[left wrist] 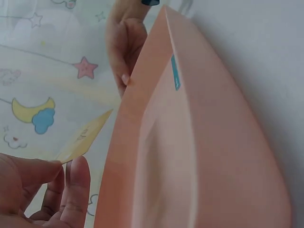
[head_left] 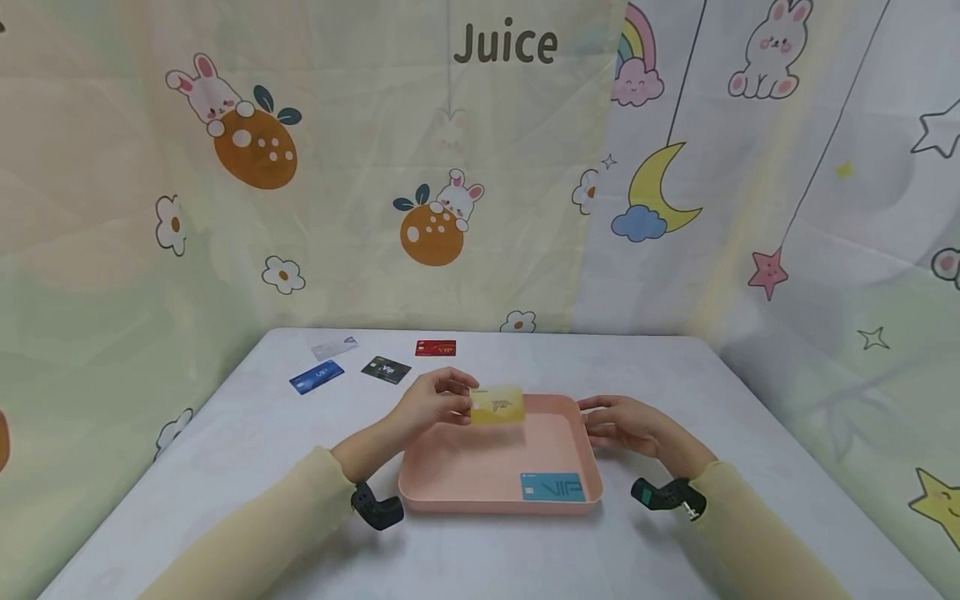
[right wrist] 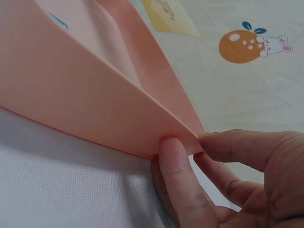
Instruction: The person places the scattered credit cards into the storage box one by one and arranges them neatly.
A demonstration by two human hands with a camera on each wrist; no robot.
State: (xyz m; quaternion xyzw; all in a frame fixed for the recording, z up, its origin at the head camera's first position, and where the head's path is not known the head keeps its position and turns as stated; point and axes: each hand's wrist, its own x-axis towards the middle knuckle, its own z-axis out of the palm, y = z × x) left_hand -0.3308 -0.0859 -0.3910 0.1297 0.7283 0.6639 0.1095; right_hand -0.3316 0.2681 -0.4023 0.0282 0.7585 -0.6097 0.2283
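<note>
My left hand (head_left: 431, 404) pinches a yellow card (head_left: 497, 405) between thumb and fingers, above the far left part of a pink tray (head_left: 480, 506). In the left wrist view the card (left wrist: 85, 137) is tilted and apart from the tray wall. My right hand (head_left: 633, 429) holds the tray's far right corner. In the right wrist view its fingertips (right wrist: 173, 147) touch the outside of the tray wall (right wrist: 95, 99) on both sides of that corner. A blue VIP card (head_left: 552, 487) lies inside the tray at the near right corner.
Several cards lie on the white table (head_left: 247, 467) beyond the tray to the left: a blue card (head_left: 317, 377), a black card (head_left: 386, 370), a red card (head_left: 436, 348) and a pale see-through card (head_left: 334, 348). Printed cloth (head_left: 517, 167) hangs behind and beside the table.
</note>
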